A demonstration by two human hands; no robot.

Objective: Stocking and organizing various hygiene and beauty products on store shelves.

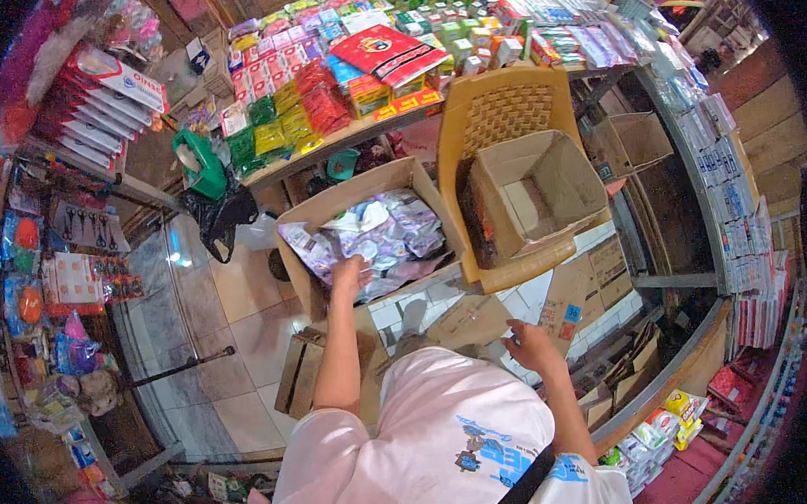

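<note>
My left hand [351, 274] reaches over the near side of a cardboard box [301, 275] that is filled with purple and white plastic packets [392, 235]. Its fingers touch the packets; whether they grip one cannot be told. My right hand [528, 345] hangs free with fingers spread, above flattened cardboard on the floor. To the right of the filled box, an open cardboard box [538, 195] with a bare inside rests on a tan plastic chair [505, 100] with a woven-pattern back.
A display counter [341, 139] with packets, small boxes and bottles runs along the far side. A green plastic container [200, 164] and black bag [225, 218] hang at its left corner. Flattened cardboard [470, 321] lies on the tiled floor. Metal-framed shelves with goods [736, 197] stand right.
</note>
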